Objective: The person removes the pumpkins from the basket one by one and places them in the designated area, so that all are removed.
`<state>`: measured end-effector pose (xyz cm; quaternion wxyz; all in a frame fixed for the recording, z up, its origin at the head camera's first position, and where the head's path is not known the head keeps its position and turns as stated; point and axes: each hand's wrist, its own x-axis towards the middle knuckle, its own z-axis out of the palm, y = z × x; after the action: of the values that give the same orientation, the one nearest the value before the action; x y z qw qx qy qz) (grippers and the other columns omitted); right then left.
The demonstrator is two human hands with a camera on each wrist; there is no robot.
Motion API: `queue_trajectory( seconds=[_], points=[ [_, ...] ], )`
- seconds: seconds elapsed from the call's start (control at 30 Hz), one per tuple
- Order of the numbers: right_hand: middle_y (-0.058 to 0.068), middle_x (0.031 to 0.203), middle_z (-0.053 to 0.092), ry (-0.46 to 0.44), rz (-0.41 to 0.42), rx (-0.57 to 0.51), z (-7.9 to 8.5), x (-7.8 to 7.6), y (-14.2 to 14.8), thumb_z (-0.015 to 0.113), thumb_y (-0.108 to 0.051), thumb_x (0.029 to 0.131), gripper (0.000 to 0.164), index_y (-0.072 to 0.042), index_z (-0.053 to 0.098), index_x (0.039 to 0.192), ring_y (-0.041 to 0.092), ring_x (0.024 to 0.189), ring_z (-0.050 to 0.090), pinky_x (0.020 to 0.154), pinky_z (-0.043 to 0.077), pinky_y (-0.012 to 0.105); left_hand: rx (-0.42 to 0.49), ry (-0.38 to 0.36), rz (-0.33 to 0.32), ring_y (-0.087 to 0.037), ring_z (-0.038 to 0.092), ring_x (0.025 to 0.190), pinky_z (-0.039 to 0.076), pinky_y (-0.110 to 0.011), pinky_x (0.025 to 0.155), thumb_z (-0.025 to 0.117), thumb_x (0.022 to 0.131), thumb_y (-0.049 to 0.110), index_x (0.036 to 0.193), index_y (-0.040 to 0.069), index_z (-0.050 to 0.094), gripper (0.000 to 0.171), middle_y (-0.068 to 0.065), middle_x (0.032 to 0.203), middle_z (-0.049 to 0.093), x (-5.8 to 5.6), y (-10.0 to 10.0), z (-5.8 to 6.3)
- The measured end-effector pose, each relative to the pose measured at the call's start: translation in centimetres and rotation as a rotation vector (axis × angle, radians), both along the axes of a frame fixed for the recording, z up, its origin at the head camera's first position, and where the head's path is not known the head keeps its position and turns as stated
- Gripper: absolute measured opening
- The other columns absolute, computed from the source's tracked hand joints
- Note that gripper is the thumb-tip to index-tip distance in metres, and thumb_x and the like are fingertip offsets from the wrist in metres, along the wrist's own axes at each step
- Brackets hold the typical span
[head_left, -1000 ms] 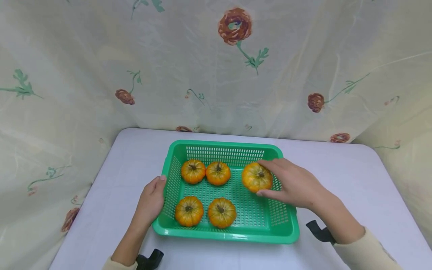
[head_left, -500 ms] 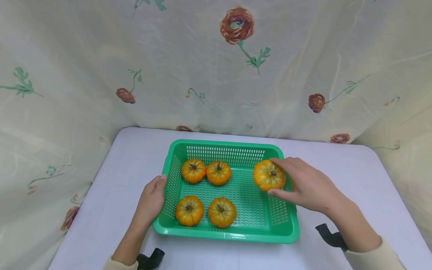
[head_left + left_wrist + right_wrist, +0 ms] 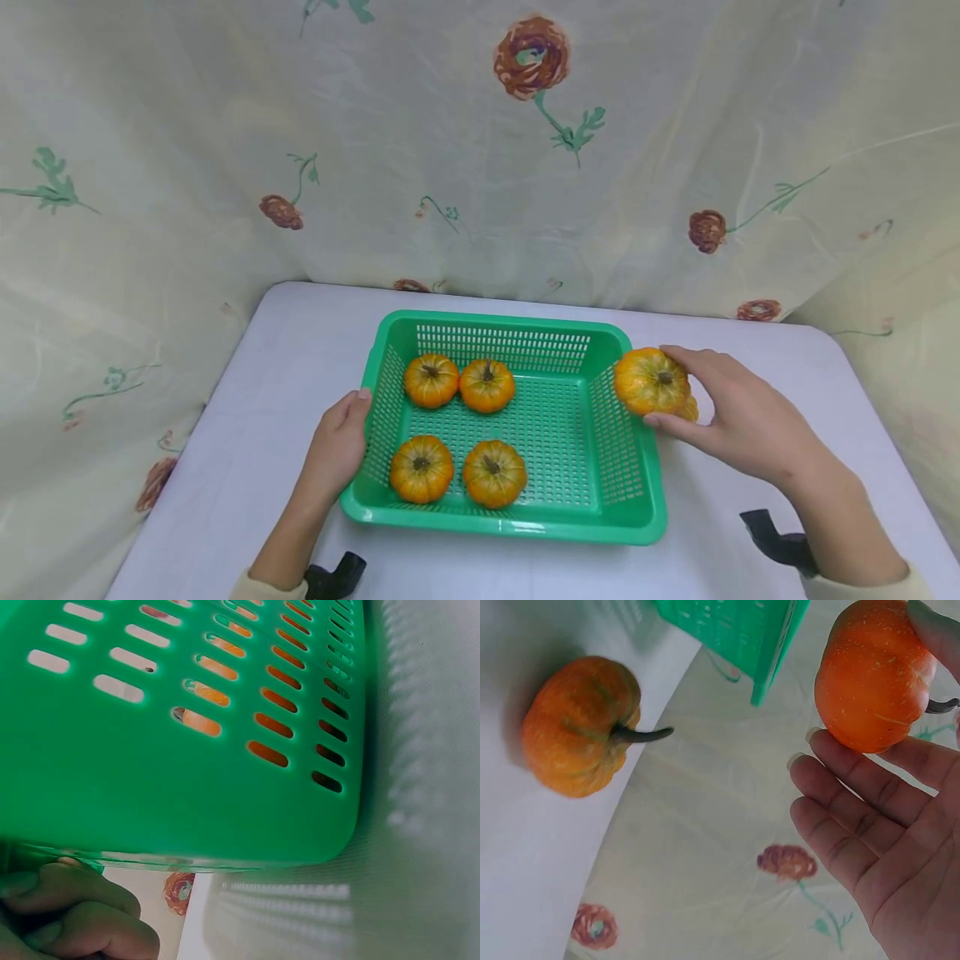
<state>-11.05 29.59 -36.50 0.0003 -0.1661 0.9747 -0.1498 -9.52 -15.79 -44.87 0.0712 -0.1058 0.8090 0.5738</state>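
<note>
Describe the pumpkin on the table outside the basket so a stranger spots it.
On the pale table stands a green basket. Just right of it, mostly hidden in the head view behind the held pumpkin and right hand, sits an orange pumpkin with a dark stem. It alone is neither held nor inside the basket.

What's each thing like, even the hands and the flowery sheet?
Green basket: upright on the table, open on top
Back two pumpkins: in the basket, side by side, stems up
Front two pumpkins: in the basket, apart, stems up
Held pumpkin: in the air, stem on
Outside pumpkin: resting on the table, stem on
Left hand: gripping the basket's rim
Right hand: holding one pumpkin
Flowery sheet: hanging, wrinkled
</note>
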Motion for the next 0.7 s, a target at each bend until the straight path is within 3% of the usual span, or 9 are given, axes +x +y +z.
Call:
queue_trajectory(
  seconds=[0.33,0.7],
  points=[
    [0.027,0.144,0.055,-0.014,-0.088,-0.026,-0.9,0.5,2.2,0.080,-0.059,0.088,0.092,0.001,0.049,0.150,0.050,0.130,0.049,0.098,0.043,0.074,-0.005,0.005,0.004,-0.022,0.061,0.076,0.054,-0.034,0.067,0.033,0.115,0.040,0.120,0.001,0.065,0.051,-0.013,0.088,0.064,0.0,0.0,-0.1],
    [0.035,0.145,0.050,-0.056,-0.183,-0.048,-2.5,-0.1,5.4,0.079,-0.057,0.089,0.092,0.003,0.046,0.151,0.054,0.124,0.049,0.094,0.042,0.077,-0.020,0.005,-0.002,-0.024,0.064,0.084,0.055,-0.035,0.072,0.032,0.115,0.040,0.130,0.001,0.064,0.052,-0.016,0.099,0.068,0.0,0.0,-0.2]
  ],
)
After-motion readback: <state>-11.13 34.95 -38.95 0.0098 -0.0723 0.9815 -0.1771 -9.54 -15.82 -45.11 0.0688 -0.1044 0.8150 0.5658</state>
